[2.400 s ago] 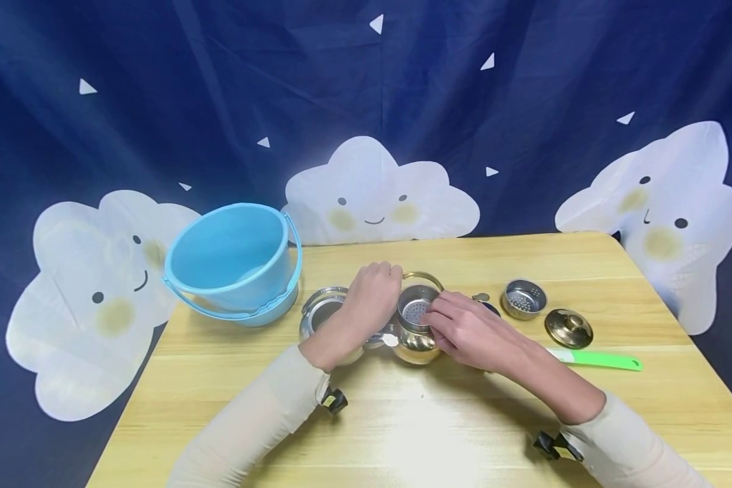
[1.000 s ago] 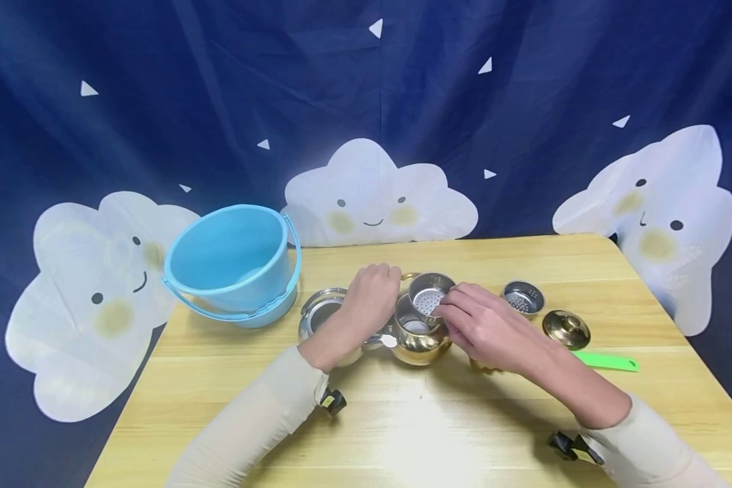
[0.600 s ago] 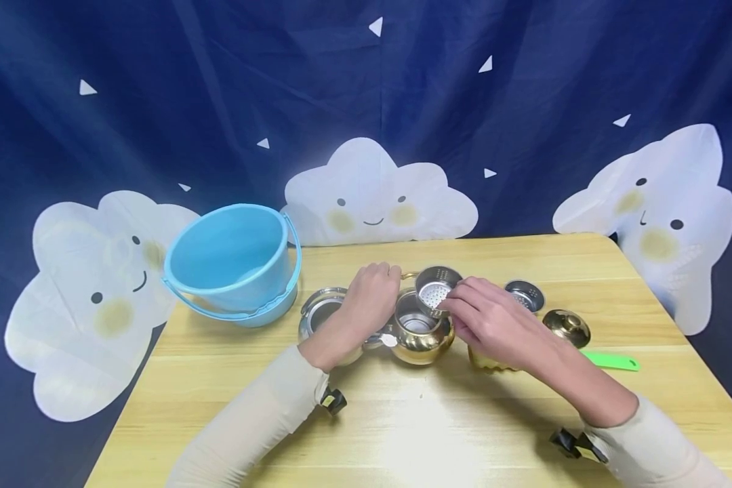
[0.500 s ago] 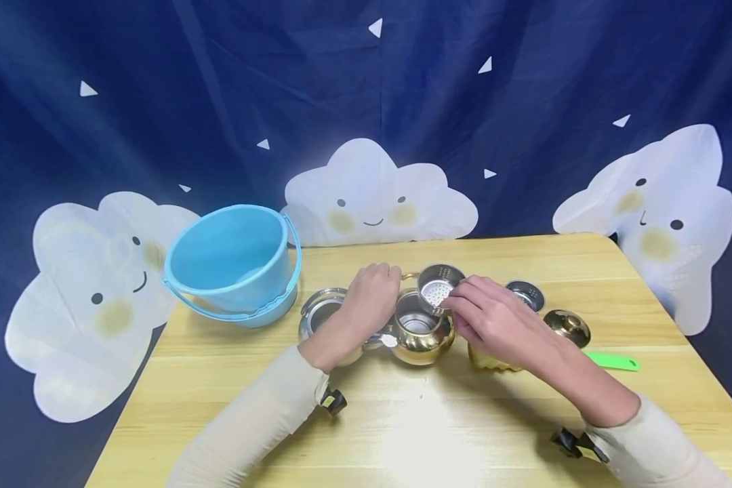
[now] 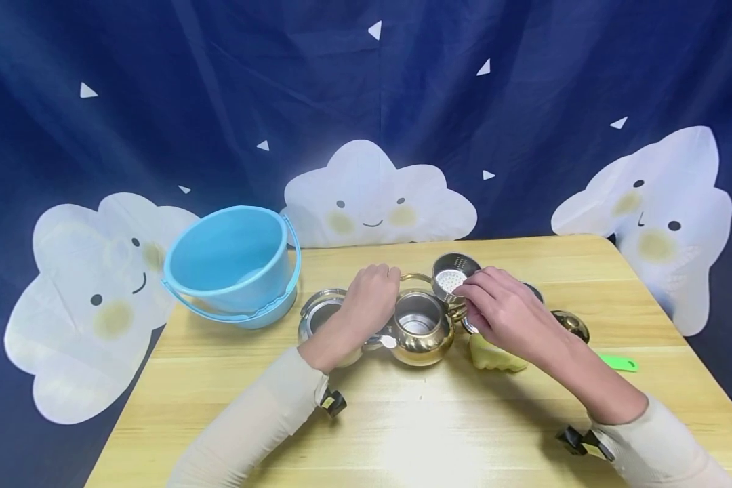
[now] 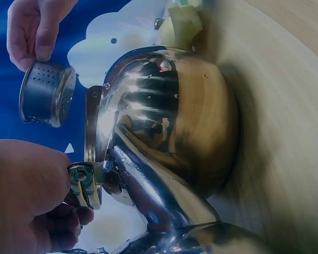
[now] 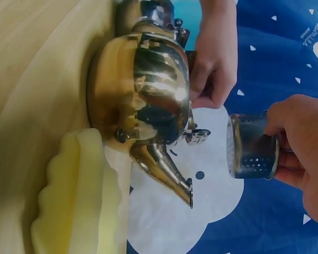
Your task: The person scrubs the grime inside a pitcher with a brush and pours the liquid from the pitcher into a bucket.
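My left hand (image 5: 371,298) grips the arched handle (image 5: 416,276) of a shiny gold teapot (image 5: 421,351), which stands lidless on the table. Between thumb and fingers of my right hand (image 5: 507,313) is a steel tea strainer basket (image 5: 445,290) with a perforated bottom. It hangs tilted in the air, above and to the right of the teapot's opening, clear of the rim. In the right wrist view the basket (image 7: 249,145) is pinched by its wall, beyond the teapot's spout (image 7: 164,172). Partly behind my left forearm stands a silver teapot (image 5: 312,313), also lidless.
At the left back stands a light blue bucket (image 5: 219,261). A yellow scalloped sponge (image 5: 494,356) lies right of the gold teapot. Partly covered by my right arm are a second strainer basket (image 5: 534,291), a gold lid (image 5: 573,324) and a green handle (image 5: 619,364).
My right hand has lifted the strainer basket out of the gold teapot's mouth and carried it up and to the right. The left hand has stayed on the handle.
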`<action>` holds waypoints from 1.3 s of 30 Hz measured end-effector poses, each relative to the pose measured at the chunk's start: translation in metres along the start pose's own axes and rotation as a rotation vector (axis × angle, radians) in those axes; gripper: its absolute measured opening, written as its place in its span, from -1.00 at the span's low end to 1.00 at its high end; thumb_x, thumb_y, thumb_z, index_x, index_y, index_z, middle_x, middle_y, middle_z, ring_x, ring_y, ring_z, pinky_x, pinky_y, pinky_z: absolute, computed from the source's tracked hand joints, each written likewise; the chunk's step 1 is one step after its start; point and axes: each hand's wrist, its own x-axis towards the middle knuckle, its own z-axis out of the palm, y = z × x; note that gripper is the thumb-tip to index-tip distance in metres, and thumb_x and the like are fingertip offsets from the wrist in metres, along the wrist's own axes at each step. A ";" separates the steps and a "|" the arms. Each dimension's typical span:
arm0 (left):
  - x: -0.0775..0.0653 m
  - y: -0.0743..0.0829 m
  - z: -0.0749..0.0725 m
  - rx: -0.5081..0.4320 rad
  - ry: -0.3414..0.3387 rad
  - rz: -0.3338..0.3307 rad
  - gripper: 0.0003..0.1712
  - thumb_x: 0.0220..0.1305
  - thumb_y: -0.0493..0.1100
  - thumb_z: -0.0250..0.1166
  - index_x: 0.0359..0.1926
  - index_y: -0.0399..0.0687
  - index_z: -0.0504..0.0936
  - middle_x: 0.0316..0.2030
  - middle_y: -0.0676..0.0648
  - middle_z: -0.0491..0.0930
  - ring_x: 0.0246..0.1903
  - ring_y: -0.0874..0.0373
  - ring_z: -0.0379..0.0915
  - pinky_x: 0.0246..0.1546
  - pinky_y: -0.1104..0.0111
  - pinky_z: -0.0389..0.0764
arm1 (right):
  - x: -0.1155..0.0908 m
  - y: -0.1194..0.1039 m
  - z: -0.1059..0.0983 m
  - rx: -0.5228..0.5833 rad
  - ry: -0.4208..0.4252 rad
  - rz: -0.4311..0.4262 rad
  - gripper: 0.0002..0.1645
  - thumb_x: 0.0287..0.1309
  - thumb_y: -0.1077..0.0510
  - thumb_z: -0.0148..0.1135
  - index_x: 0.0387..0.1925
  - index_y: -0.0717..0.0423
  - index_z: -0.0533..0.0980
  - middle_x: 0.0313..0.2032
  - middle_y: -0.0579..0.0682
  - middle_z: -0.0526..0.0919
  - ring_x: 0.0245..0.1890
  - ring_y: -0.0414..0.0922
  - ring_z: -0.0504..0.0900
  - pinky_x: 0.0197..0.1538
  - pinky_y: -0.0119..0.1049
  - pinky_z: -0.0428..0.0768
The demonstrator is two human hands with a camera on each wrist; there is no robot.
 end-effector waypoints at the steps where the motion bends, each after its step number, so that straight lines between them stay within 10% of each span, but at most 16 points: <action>1: 0.000 0.000 0.000 0.002 -0.002 0.000 -0.89 0.12 -0.37 0.29 -0.40 -0.09 0.56 -0.54 0.00 0.51 -0.54 0.14 0.41 -0.53 0.38 0.48 | 0.000 0.001 0.000 -0.003 0.005 0.007 -0.64 0.29 0.24 -0.11 -0.22 0.26 0.63 -0.29 0.06 0.69 -0.28 -0.01 0.61 -0.17 -0.18 0.64; 39: 0.000 0.000 -0.003 -0.004 -0.029 -0.007 -0.89 0.13 -0.37 0.30 -0.38 -0.10 0.56 -0.53 0.01 0.52 -0.53 0.16 0.39 -0.51 0.40 0.45 | -0.024 0.043 0.020 -0.001 -0.003 0.130 -0.74 -0.05 0.43 0.30 -0.23 0.29 0.66 -0.30 0.12 0.72 -0.32 0.03 0.60 -0.26 -0.11 0.61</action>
